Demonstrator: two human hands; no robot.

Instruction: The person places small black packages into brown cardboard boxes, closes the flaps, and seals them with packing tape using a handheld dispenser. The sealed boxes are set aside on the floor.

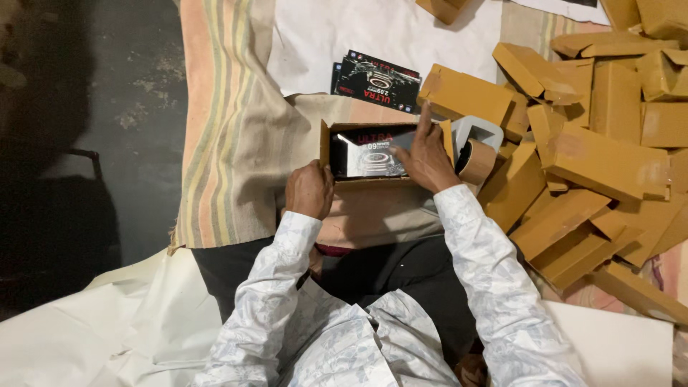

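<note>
While the person sits on the floor, the left hand (pixel 309 189) clasps the near-left corner of an open brown carton (pixel 369 152); the right hand (pixel 423 159) presses fingers flat on a glossy black card (pixel 367 155) inside. Pushed crooked, it could crease. A tape dispenser (pixel 474 147) sits just right.

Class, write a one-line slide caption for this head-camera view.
Seated person's left hand steadies an open cardboard box while the right hand presses a glossy black package inside, beside piled brown boxes.

Open brown carton (pixel 362 154) holding glossy black pack, brown boxes (pixel 602 158) heaped right
</note>
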